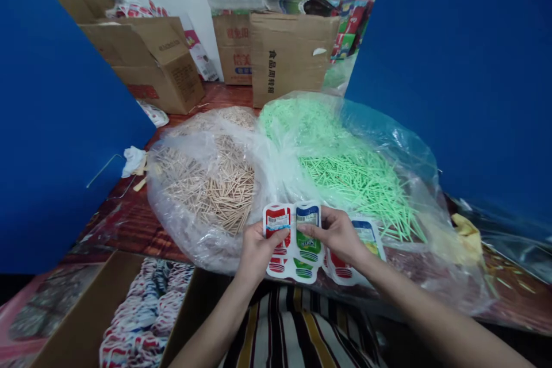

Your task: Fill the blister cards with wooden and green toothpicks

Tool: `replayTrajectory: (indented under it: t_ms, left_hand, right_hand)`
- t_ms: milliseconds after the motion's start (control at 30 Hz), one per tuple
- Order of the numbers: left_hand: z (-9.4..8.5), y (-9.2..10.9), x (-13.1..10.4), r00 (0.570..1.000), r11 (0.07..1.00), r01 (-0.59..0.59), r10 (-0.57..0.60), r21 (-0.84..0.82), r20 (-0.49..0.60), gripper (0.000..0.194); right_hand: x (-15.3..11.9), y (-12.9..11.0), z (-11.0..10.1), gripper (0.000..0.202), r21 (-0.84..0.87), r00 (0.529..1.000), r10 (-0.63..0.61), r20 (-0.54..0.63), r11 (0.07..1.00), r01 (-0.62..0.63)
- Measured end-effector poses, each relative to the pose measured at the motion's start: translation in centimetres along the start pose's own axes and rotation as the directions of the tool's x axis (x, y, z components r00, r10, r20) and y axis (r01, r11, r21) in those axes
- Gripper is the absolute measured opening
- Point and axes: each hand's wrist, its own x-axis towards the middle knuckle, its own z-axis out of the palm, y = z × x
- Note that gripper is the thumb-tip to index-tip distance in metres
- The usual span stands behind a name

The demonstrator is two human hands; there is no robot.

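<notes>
A joined pair of bottle-shaped packets, a red one (276,217) and a green one with a blue top (309,245), is held in front of my body. My left hand (255,253) pinches the red side, thumb on its front. On the green side, my right hand (340,234) grips the edge with its thumb across the label. Under and behind my right hand lies another similar packet (368,232). Just beyond my hands are clear plastic bags, one of thin tan sticks (230,195), the other of bright green sticks (360,181).
At lower left, an open cardboard box (84,307) contains many packets (140,313). Cardboard boxes (293,52) stand at the back of the reddish table (150,227). Blue panels (474,80) rise on both sides. A yellow cloth-like piece (468,237) lies at right.
</notes>
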Motion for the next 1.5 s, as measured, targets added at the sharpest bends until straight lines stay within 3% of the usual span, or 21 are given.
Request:
replayTrajectory:
  t_ms: [133, 233, 333, 467, 567, 600, 667, 733, 800, 867, 967, 1067, 1167, 1233, 1333, 1500]
  left_hand:
    - [1.5, -0.4, -0.8, 0.997, 0.999, 0.05, -0.051, 0.022, 0.059, 0.03]
    - [3.5, -1.3, -1.5, 0.983, 0.993, 0.113, -0.114, 0.016, 0.143, 0.03]
    - [5.6, -2.5, -2.0, 0.965, 0.993, 0.101, -0.111, 0.055, 0.238, 0.029]
    - [7.2, -3.5, -1.7, 0.949, 0.984, 0.063, -0.111, 0.166, 0.295, 0.03]
    - [6.7, -3.8, -0.9, 0.943, 0.927, -0.074, -0.054, 0.369, 0.327, 0.033]
    - [6.0, -3.8, -0.7, 0.957, 0.865, -0.151, 0.007, 0.479, 0.289, 0.033]
    - [4.3, -3.7, -0.2, 0.963, 0.634, -0.266, 0.211, 0.726, 0.169, 0.027]
    - [2.2, -3.3, 0.2, 0.934, 0.348, -0.233, 0.34, 0.908, 0.109, 0.027]
    - [0.3, -2.9, 0.6, 0.945, 0.098, -0.115, 0.316, 0.988, 0.079, 0.029]
    - [-1.1, -2.7, 0.9, 0.962, -0.03, -0.009, 0.273, 1.0, 0.017, 0.03]
    - [-2.1, -2.7, 1.5, 0.974, -0.017, 0.018, 0.227, 1.0, -0.014, 0.026]
    - [-2.6, -3.2, 2.3, 0.974, 0.113, 0.014, 0.221, 0.994, -0.039, 0.021]
    - [-2.9, -3.6, 2.8, 0.967, 0.254, 0.012, 0.243, 0.967, -0.076, 0.021]
    - [-3.2, -3.7, 2.6, 0.96, 0.3, -0.01, 0.271, 0.954, -0.076, 0.02]
    - [-3.4, -3.2, 1.9, 0.926, 0.257, -0.075, 0.377, 0.963, -0.029, 0.019]
    - [-3.2, -1.7, 0.6, 0.84, 0.092, -0.274, 0.509, 0.957, 0.191, 0.026]
  right_hand:
    - [-2.3, -0.5, -1.3, 0.031, 0.079, 0.997, 0.036, -0.072, 0.996, -0.031]
    - [-4.7, -1.0, -2.9, 0.055, 0.113, 0.983, 0.065, -0.173, 0.993, -0.046]
    - [-6.6, -1.1, -4.5, 0.077, 0.099, 0.965, 0.09, -0.245, 0.993, -0.068]
    - [-7.7, -0.1, -6.5, 0.077, 0.07, 0.948, 0.085, -0.305, 0.995, -0.067]
    - [-7.7, 1.3, -8.3, 0.068, -0.155, 0.916, 0.02, -0.4, 0.984, -0.089]
    - [-7.7, 1.7, -8.9, 0.065, -0.312, 0.899, -0.033, -0.437, 0.943, -0.117]
    - [-7.7, 2.6, -9.9, 0.058, -0.635, 0.879, -0.171, -0.445, 0.753, -0.175]
    - [-7.8, 3.1, -10.6, 0.05, -0.839, 0.88, -0.301, -0.368, 0.515, -0.175]
    - [-7.8, 3.3, -10.7, 0.041, -0.935, 0.87, -0.413, -0.27, 0.328, -0.134]
    - [-7.4, 3.1, -10.4, 0.034, -0.977, 0.841, -0.51, -0.182, 0.19, -0.096]
    - [-6.1, 2.1, -9.1, 0.027, -0.994, 0.808, -0.588, -0.045, 0.106, 0.022]
    - [-4.5, 0.8, -7.2, 0.023, -0.982, 0.806, -0.583, 0.1, 0.07, 0.173]
    - [-3.0, -0.4, -5.3, 0.023, -0.969, 0.815, -0.543, 0.202, 0.008, 0.246]
    - [-2.1, -1.0, -4.3, 0.023, -0.955, 0.824, -0.499, 0.268, -0.024, 0.297]
    - [-0.6, -1.5, -3.1, 0.023, -0.917, 0.829, -0.419, 0.371, -0.023, 0.398]
    - [1.9, -1.0, -1.1, 0.03, -0.861, 0.799, -0.38, 0.467, 0.011, 0.508]
